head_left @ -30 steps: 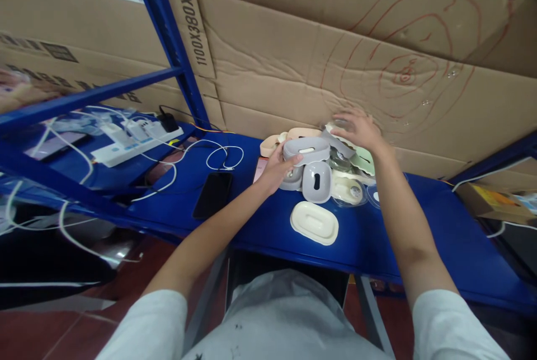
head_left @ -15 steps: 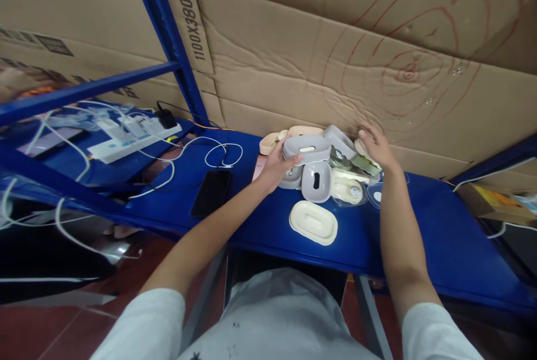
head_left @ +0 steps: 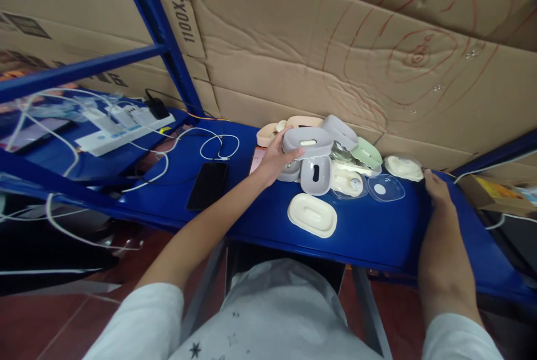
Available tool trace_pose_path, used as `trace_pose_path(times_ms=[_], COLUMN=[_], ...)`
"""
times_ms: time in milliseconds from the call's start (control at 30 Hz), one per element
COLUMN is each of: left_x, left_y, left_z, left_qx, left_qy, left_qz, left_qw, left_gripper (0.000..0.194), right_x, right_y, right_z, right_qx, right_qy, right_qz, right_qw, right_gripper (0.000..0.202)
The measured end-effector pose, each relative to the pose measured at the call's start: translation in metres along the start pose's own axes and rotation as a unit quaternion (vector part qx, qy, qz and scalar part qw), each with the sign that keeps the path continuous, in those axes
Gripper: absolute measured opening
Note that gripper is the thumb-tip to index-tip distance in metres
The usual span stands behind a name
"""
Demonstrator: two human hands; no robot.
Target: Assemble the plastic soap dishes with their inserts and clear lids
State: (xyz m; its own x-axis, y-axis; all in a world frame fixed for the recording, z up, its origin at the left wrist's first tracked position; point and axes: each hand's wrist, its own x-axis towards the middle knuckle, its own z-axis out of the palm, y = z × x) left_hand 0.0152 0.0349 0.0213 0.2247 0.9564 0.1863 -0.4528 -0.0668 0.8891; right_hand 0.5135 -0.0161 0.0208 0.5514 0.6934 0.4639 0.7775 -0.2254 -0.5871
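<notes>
Since the earlier frame, the right hand (head_left: 436, 187) has withdrawn from the back of the pile to the right, and now rests on the blue desk (head_left: 377, 237), well apart from the pile; a cream dish (head_left: 403, 168) lies just to its left. Its fingers look loosely extended and it holds nothing, though the view shows only the back of the hand.

The left hand (head_left: 274, 159) has not shifted. Its thumb lies along the lower front edge of the grey container (head_left: 307, 142), and its fingers reach round the left end. The grip is partial, not a full wrap.

The grey container sits on top of the pile of small plastic dishes and lids, against the cardboard wall (head_left: 293, 57). Its long axis runs left to right, roughly parallel to the desk edge. It lies directly ahead of the left hand and well to the left of the right hand, so the left hand is the nearer.

A cream lid (head_left: 312, 215) lies alone in front of the pile, near the desk edge. A black phone (head_left: 207, 185) lies to the left of the left forearm.
</notes>
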Motion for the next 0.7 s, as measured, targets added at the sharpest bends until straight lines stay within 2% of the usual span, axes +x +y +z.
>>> trace_pose_path(times_ms=[67,133,233,300,367,400,433,467,500,567,700], left_x=[0.000,-0.001,-0.003,-0.006,-0.010,-0.011,-0.013,-0.014,-0.015,-0.016,-0.016], left_y=[-0.001,-0.002,-0.002,-0.002,-0.002,-0.002,-0.002,-0.001,-0.001,-0.001,-0.006], left_z=[0.000,0.000,0.001,0.002,0.004,0.005,0.005,0.006,0.006,0.007,0.012], left_qx=[0.007,0.011,0.026,0.042,0.053,0.057,0.060,0.063,0.068,0.078,0.081], left_qy=[-0.004,-0.010,-0.031,-0.062,-0.107,-0.129,-0.150,-0.167,-0.179,-0.184,-0.158], left_qz=[0.002,0.003,0.005,0.007,0.011,0.015,0.018,0.020,0.025,0.038,0.060], left_qw=[1.000,1.000,0.999,0.997,0.993,0.990,0.987,0.984,0.981,0.979,0.982], left_gripper=[0.103,0.103,0.100,0.100,0.103,0.105,0.107,0.109,0.110,0.112,0.112], right_x=[0.001,0.006,0.003,-0.021,-0.061,-0.085,-0.107,-0.126,-0.141,-0.156,-0.149], right_y=[0.003,-0.005,-0.040,-0.077,-0.119,-0.139,-0.157,-0.171,-0.182,-0.191,-0.183], right_z=[0.002,0.004,0.012,0.023,0.035,0.041,0.045,0.048,0.050,0.052,0.056], right_qx=[0.016,0.027,0.055,0.082,0.108,0.120,0.126,0.135,0.156,0.211,0.303], right_qy=[0.010,0.031,0.066,0.057,-0.012,-0.067,-0.164,-0.220,-0.233,-0.237,-0.221], right_qz=[0.043,0.047,-0.025,-0.112,-0.211,-0.272,-0.355,-0.412,-0.435,-0.443,-0.373], right_qw=[0.999,0.998,0.996,0.989,0.971,0.953,0.911,0.874,0.856,0.839,0.849], right_gripper=[0.040,0.037,0.054,0.064,0.061,0.057,0.055,0.052,0.048,0.042,0.032])
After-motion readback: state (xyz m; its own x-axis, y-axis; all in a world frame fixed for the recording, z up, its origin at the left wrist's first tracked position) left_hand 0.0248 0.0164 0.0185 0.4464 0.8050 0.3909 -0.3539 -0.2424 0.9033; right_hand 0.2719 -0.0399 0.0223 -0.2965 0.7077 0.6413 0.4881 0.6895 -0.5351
